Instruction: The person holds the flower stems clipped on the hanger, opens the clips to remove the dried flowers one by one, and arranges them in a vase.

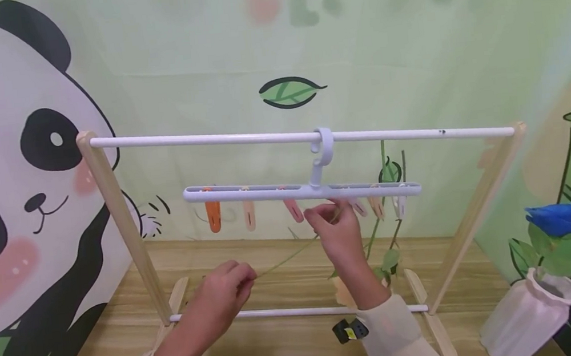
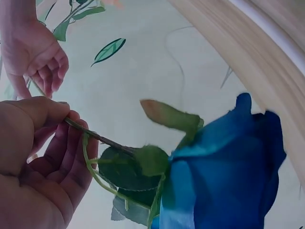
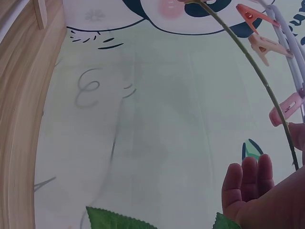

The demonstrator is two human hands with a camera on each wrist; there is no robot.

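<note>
My left hand (image 1: 214,299) pinches the stem of a blue rose (image 2: 224,171) between thumb and fingers, just behind its leaves. The bloom is hidden in the head view. From there the thin green stem (image 1: 288,256) slants up to my right hand (image 1: 340,236), whose thumb and fingers pinch it near its far end. That hand is right under a pale lilac clip hanger (image 1: 245,193), between a pink clip (image 1: 294,210) and a lilac clip (image 1: 358,207). An orange clip (image 1: 214,216) and a peach clip (image 1: 250,216) hang farther left with nothing in them.
The hanger hooks over the white top bar (image 1: 184,140) of a wooden-legged rack. Behind my right forearm, stems with leaves (image 1: 389,261) and a peach flower (image 1: 345,294) hang head-down at the right-hand clips. A white vase (image 1: 528,315) with another blue rose (image 1: 555,219) stands at right.
</note>
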